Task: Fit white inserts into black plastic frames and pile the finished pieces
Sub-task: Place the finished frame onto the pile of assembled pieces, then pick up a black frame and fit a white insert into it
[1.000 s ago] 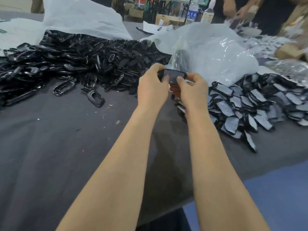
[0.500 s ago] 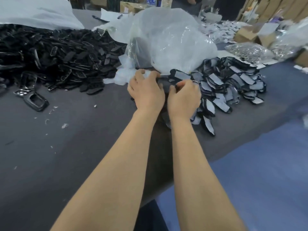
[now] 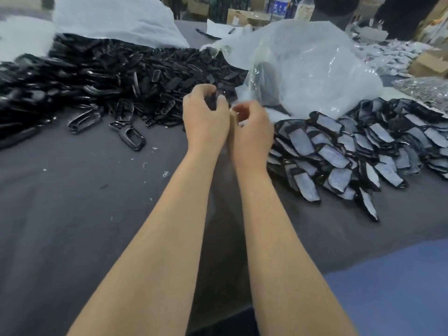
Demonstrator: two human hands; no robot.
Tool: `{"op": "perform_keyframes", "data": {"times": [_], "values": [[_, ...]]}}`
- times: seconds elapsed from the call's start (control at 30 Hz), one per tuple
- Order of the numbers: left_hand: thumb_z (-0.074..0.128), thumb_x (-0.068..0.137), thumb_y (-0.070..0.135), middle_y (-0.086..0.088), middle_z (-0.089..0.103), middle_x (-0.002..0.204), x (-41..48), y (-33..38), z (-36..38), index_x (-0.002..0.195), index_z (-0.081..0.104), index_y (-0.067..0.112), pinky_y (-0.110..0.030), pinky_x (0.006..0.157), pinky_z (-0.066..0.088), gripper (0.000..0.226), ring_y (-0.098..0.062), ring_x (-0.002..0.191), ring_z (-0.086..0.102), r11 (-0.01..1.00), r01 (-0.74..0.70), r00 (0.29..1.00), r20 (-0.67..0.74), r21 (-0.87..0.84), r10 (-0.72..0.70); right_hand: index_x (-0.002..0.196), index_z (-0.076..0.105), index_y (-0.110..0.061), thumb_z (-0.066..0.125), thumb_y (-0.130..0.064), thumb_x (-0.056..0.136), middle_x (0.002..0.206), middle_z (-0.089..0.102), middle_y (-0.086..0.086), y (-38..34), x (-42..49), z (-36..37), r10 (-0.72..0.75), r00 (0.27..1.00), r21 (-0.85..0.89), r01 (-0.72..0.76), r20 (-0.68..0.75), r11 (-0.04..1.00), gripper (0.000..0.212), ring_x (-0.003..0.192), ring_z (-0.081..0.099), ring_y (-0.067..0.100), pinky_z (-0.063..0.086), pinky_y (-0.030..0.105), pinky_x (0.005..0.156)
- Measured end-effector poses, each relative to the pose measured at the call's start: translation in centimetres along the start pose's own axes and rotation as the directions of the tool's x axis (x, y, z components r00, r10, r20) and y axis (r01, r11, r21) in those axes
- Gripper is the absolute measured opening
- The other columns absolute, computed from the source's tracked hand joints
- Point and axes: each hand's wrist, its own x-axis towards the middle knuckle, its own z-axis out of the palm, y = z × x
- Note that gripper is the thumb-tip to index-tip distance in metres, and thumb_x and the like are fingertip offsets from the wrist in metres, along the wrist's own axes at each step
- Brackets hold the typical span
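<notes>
My left hand (image 3: 205, 118) is closed around a black plastic frame (image 3: 216, 97), which pokes out between the fingers. My right hand (image 3: 252, 129) sits beside it, fingers curled on a small white insert (image 3: 236, 112). Both hands hover over the grey table just in front of the clear plastic bag (image 3: 303, 69). A large heap of empty black frames (image 3: 116, 76) spreads across the left. The pile of finished pieces (image 3: 351, 146), black frames with white inserts, lies to the right of my right hand.
The table is covered by a grey cloth (image 3: 72, 214) with small white scraps. Two loose black frames (image 3: 132, 135) lie near the heap. White sheeting (image 3: 116, 18) covers the back left. Cardboard boxes (image 3: 429, 61) and white parts sit at the back right.
My hands have come apart and lifted slightly away from the finished pile. The left hand now holds a black frame and the right a white insert. The camera view has swung left.
</notes>
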Motion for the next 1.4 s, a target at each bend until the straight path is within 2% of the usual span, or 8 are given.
{"op": "perform_keyframes", "data": {"times": [0.13,0.27,0.47,0.6,0.73,0.83,0.97,1.4], "values": [[0.052,0.094,0.014,-0.004,0.058,0.121,1.7,-2.7,-6.7,0.113,0.057,0.016,-0.023,0.091,0.044,0.02,-0.014,0.106,0.055,0.993,0.101,0.979,-0.17,-0.054,-0.109,0.108,0.063,-0.012,0.056,-0.02,0.092,0.108,0.067,0.006,-3.6,-1.9,6.1,0.003,0.893,-0.098,0.046,0.45,0.994,0.019,0.102,0.06,0.024,0.049,0.036,0.084],[0.05,0.092,0.011,-0.005,0.059,0.112,2.5,-5.6,-12.4,0.113,0.059,0.013,-0.033,0.094,0.048,0.022,-0.017,0.097,0.056,0.971,0.22,0.921,-0.307,-0.095,-0.238,0.121,0.056,-0.012,0.054,-0.029,0.092,0.13,0.051,0.012,-6.2,-4.4,11.0,0.075,0.802,-0.358,0.179,0.592,0.916,0.033,0.123,0.044,0.033,0.038,0.041,0.098],[0.051,0.094,0.014,-0.005,0.057,0.113,3.0,-8.0,-15.8,0.119,0.057,0.015,-0.04,0.091,0.049,0.027,-0.015,0.083,0.052,0.96,0.243,0.888,-0.367,-0.137,-0.277,0.106,0.065,-0.009,0.047,-0.022,0.098,0.109,0.066,0.01,-6.3,-4.1,12.7,-0.061,0.854,-0.092,0.127,0.517,0.988,0.024,0.102,0.057,0.026,0.034,0.026,0.072],[0.053,0.096,0.024,0.003,0.058,0.118,2.7,-8.1,-15.3,0.127,0.057,0.02,-0.009,0.08,0.041,0.031,0.003,0.085,0.054,0.987,0.159,0.96,-0.236,0.009,-0.153,0.106,0.066,-0.006,0.047,-0.014,0.098,0.098,0.068,0.007,-5.8,-3.0,11.6,-0.202,0.832,0.051,0.205,0.517,0.977,0.022,0.086,0.057,0.018,0.031,0.016,0.066],[0.051,0.098,0.015,-0.005,0.069,0.092,2.3,-7.8,-14.4,0.089,0.059,0.019,-0.036,0.076,0.058,0.012,-0.013,0.076,0.071,0.988,0.149,0.981,-0.12,-0.034,-0.152,0.104,0.067,-0.01,0.052,-0.017,0.096,0.084,0.063,-0.003,-5.2,-2.3,10.6,-0.173,0.873,0.143,0.12,0.456,0.982,0.018,0.081,0.064,0.019,0.047,0.025,0.076],[0.048,0.098,0.008,0.001,0.064,0.071,2.2,-8.0,-13.9,0.081,0.054,0.018,-0.023,0.059,0.057,0.021,-0.003,0.055,0.066,0.966,0.189,0.964,-0.152,-0.175,-0.216,0.112,0.064,-0.01,0.052,-0.023,0.096,0.103,0.066,0.005,-2.9,-1.1,9.3,-0.01,0.962,-0.092,0.036,0.272,0.995,0.024,0.106,0.058,0.026,0.043,0.032,0.09],[0.047,0.097,0.007,0.002,0.067,0.069,2.3,-8.4,-13.4,0.079,0.055,0.015,-0.031,0.072,0.058,0.021,-0.01,0.062,0.068,0.927,0.243,0.94,-0.168,-0.285,-0.298,0.129,0.052,-0.016,0.05,-0.029,0.098,0.137,0.046,0.013,-1.0,-0.7,8.6,0.248,0.937,-0.558,-0.073,0.245,0.827,0.034,0.13,0.035,0.035,0.03,0.044,0.104],[0.038,0.102,0.006,-0.003,0.067,0.087,2.2,-8.2,-13.4,0.111,0.05,0.014,-0.017,0.059,0.054,0.016,-0.004,0.06,0.067,0.91,0.232,0.946,-0.138,-0.344,-0.294,0.11,0.059,-0.013,0.055,-0.015,0.094,0.113,0.06,0.008,-1.2,-0.9,9.1,0.053,0.952,-0.266,0.03,0.301,0.963,0.017,0.112,0.053,0.028,0.038,0.03,0.09]]}}
